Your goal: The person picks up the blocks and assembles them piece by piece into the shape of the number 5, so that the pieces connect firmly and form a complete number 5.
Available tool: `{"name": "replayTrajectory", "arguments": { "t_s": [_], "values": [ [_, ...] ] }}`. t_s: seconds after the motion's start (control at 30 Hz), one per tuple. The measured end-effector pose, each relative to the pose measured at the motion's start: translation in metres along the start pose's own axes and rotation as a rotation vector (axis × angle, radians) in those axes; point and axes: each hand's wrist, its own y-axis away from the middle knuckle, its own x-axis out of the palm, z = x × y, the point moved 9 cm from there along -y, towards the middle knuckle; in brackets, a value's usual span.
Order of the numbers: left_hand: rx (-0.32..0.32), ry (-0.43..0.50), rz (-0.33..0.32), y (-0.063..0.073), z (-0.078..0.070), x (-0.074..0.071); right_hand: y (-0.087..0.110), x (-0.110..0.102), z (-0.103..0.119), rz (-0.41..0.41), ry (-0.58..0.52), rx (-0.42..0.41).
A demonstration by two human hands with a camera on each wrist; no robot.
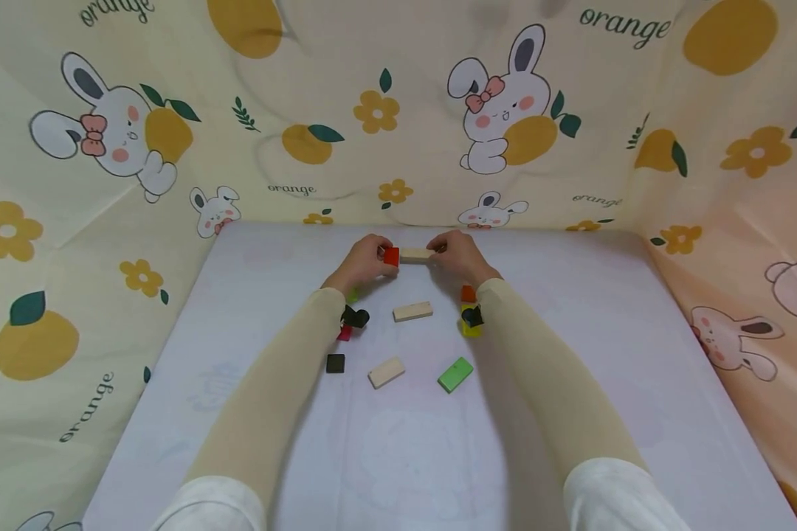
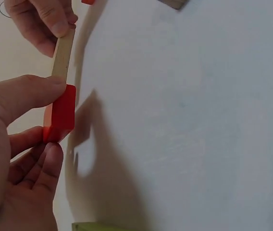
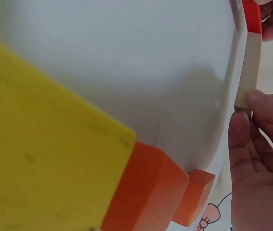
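Near the table's far edge my left hand (image 1: 361,265) pinches a red block (image 1: 391,256) between thumb and fingers. My right hand (image 1: 461,258) grips the far end of a plain wooden block (image 1: 415,255). The two blocks meet end to end in one line, as the left wrist view shows with the red block (image 2: 63,111) against the wooden block (image 2: 63,55). In that view the left thumb lies over the joint. In the right wrist view, thumb and fingertips of the right hand (image 3: 264,144) close around the wooden block's end (image 3: 249,72).
Between my arms lie two more plain wooden blocks (image 1: 412,311) and a green block (image 1: 455,375). By the left arm are a black block (image 1: 335,363) and a pinkish-red piece (image 1: 344,334). Orange (image 1: 468,293) and yellow (image 1: 470,331) blocks sit by the right forearm. Patterned cloth surrounds the table.
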Motion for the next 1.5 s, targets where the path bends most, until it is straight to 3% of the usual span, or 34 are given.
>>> {"name": "replayTrajectory", "arguments": {
  "t_s": [0.3, 1.0, 1.33, 1.5],
  "values": [
    [-0.028, -0.068, -0.001, 0.002, 0.001, 0.008, -0.008, 0.009, -0.005, 0.020, 0.051, 0.031],
    [-0.031, -0.055, -0.009, 0.001, -0.002, 0.009, -0.010, 0.009, -0.003, 0.000, 0.057, -0.016],
    [-0.010, -0.081, -0.016, 0.001, 0.000, 0.006, -0.008, 0.009, 0.001, -0.002, 0.037, -0.025],
    [0.068, -0.157, -0.046, 0.006, -0.014, -0.002, -0.002, -0.015, -0.003, -0.044, -0.003, -0.048]
  ]
}}
